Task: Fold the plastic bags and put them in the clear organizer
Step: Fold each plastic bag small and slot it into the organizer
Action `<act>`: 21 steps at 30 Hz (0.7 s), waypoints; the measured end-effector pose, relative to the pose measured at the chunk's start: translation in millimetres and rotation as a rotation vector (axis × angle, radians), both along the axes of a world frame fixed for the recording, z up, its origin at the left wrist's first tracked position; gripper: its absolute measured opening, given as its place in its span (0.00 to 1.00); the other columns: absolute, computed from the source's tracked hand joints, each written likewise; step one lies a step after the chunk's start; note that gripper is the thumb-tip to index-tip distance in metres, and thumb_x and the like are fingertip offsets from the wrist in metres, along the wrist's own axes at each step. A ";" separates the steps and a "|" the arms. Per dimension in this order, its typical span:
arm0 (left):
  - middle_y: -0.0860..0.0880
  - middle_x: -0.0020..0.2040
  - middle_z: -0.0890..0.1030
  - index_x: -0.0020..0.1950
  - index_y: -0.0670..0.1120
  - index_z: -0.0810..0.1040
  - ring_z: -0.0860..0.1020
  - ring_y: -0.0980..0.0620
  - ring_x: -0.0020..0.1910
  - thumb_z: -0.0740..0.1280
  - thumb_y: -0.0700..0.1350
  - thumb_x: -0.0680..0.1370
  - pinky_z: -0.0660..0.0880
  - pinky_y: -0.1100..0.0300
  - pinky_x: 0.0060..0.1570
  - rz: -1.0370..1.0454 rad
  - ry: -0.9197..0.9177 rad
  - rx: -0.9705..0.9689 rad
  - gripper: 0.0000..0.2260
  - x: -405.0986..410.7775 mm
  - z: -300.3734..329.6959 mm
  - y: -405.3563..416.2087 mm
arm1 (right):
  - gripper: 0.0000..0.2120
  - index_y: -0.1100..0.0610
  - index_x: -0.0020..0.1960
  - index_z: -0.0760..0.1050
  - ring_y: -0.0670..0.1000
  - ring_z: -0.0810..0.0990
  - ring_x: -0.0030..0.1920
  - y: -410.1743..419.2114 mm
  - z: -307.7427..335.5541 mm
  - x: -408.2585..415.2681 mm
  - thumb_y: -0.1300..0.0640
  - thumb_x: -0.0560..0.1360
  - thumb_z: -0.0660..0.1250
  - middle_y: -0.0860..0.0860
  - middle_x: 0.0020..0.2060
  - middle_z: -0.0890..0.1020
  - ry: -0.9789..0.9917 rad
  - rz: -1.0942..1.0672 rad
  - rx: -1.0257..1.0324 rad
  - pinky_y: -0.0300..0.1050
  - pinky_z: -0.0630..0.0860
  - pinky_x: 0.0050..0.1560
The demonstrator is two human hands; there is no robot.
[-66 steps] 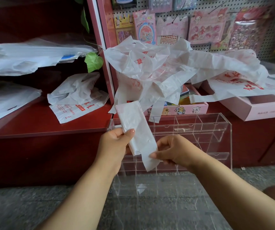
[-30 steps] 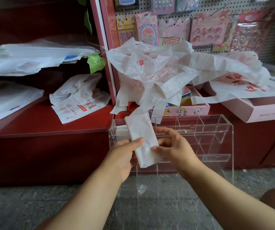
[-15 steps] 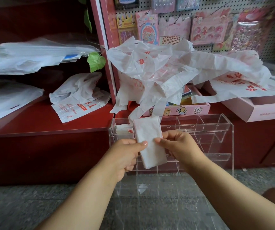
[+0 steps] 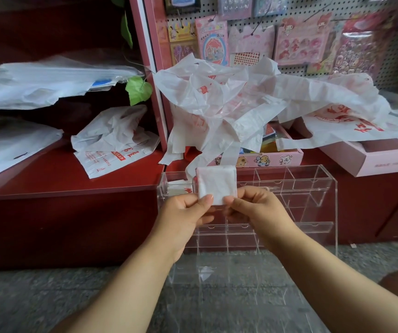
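Clear organizer (image 4: pixel 301 186): one bag (image 4: pixel 177 188) top-left | hands (image 4: pixel 217 207) pinch folded bag (image 4: pixel 217 182)

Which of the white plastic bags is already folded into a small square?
The folded bag pinched by both hands; the loose bags lie crumpled and unfolded.

I see open cells along the organizer's (image 4: pixel 313 186) top row to the right, reachable from above, while the bag pile (image 4: pixel 229 109) overhangs its far left corner and my hands' folded bag (image 4: pixel 217 183) fronts the left cells.
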State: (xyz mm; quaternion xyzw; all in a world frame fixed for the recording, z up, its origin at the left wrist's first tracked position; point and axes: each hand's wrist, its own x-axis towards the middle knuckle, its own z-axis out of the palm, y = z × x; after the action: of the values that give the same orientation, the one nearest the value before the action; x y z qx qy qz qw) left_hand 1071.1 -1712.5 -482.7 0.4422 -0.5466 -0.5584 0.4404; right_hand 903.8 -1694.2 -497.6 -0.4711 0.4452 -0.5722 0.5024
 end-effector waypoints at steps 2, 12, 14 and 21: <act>0.46 0.42 0.86 0.45 0.42 0.85 0.84 0.51 0.42 0.70 0.46 0.77 0.81 0.48 0.50 0.039 -0.199 -0.151 0.08 1.3 -3.0 -0.5 | 0.15 0.60 0.44 0.82 0.58 0.82 0.43 -1.4 -1.9 -0.6 0.50 0.66 0.78 0.60 0.42 0.85 -0.026 0.013 0.012 0.53 0.80 0.49; 0.40 0.32 0.77 0.37 0.36 0.80 0.72 0.50 0.33 0.72 0.47 0.76 0.70 0.56 0.37 0.023 -0.212 -0.402 0.15 1.2 -8.7 -0.3 | 0.30 0.56 0.47 0.84 0.57 0.84 0.46 -2.3 -5.7 1.8 0.37 0.54 0.81 0.57 0.46 0.86 -0.019 -0.094 -0.079 0.60 0.80 0.52; 0.51 0.26 0.69 0.30 0.38 0.76 0.66 0.57 0.30 0.72 0.43 0.76 0.65 0.60 0.33 0.047 -0.246 -0.423 0.16 0.5 -9.7 -0.4 | 0.31 0.56 0.46 0.84 0.58 0.83 0.47 -1.6 -4.4 2.2 0.35 0.53 0.80 0.58 0.46 0.85 -0.037 -0.107 -0.078 0.62 0.79 0.52; 0.56 0.26 0.68 0.32 0.38 0.79 0.66 0.58 0.30 0.72 0.42 0.75 0.66 0.60 0.33 0.021 -0.237 -0.472 0.14 -1.9 -18.0 -2.7 | 0.07 0.52 0.31 0.78 0.56 0.78 0.41 -1.7 -0.6 1.7 0.53 0.65 0.75 0.53 0.36 0.81 -0.204 -0.117 -0.015 0.57 0.77 0.42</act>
State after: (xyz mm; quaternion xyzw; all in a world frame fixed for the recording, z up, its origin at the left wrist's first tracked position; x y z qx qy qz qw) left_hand 1069.3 -1715.2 -500.8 0.3954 -0.7046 -0.3553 0.4700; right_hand 905.5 -1695.9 -498.2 -0.3874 0.4143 -0.6488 0.5073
